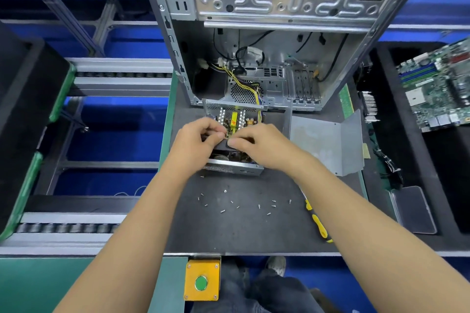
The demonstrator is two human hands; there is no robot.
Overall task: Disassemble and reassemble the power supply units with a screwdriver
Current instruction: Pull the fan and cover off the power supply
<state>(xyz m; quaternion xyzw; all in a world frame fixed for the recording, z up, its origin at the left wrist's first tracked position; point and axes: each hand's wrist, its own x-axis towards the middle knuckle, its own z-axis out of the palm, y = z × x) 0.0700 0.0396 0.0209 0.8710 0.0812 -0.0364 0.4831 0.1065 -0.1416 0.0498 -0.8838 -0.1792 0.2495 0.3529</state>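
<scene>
An opened power supply unit [236, 169] sits on the dark work mat, its circuit board with a yellow part [233, 121] exposed. My left hand [197, 141] and my right hand [256, 145] meet over its middle, fingers curled onto a black part [223, 144] inside. What exactly each hand pinches is hidden by the fingers. The unit's grey metal cover [328, 141] lies to the right. A yellow and black screwdriver [319, 222] lies on the mat by my right forearm. Several loose screws [237, 202] are scattered in front of the unit.
An open computer case [254, 33] stands behind the unit, with yellow and black wires running into it. A motherboard [437, 89] lies in a black tray at the right. Roller conveyors [122, 75] run at the left. A yellow box with a green button [201, 282] sits at the bench's front edge.
</scene>
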